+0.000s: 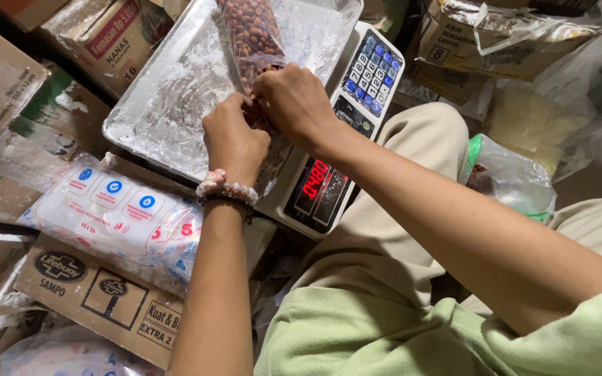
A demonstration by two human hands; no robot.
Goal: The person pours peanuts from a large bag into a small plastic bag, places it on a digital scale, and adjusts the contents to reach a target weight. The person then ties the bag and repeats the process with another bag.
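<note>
A clear plastic bag of brown peanuts [252, 31] lies on the floury metal tray [175, 97] of a white digital scale [357, 104]. My left hand [235, 139], with bead bracelets at the wrist, and my right hand [294, 104] meet at the bag's near end, fingers closed on the bunched plastic there. The scale's red display [315, 179] is lit, just right of my left wrist. What my fingers do with the bag's neck is hidden by the hands.
A printed plastic pack [113, 216] lies left of my left forearm on cardboard boxes [92, 292]. More boxes [106, 35] stand at the back left and back right. A clear bag with a green part [513, 177] rests beside my knee [426, 139].
</note>
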